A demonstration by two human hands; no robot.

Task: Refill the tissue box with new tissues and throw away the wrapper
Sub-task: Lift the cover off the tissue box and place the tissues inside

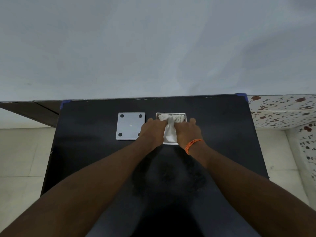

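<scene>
This looks like a plain room in a home. A black counter [102, 151] stands against a bare pale wall [153, 48]. Flower-patterned tiles [282, 110] line the wall to the right, and light floor tiles [20, 159] show on both sides of the counter.

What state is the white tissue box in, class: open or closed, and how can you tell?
Open. The tissue box shows tissues inside, both hands pressing them; its flat panel lies apart, beside it.
</scene>
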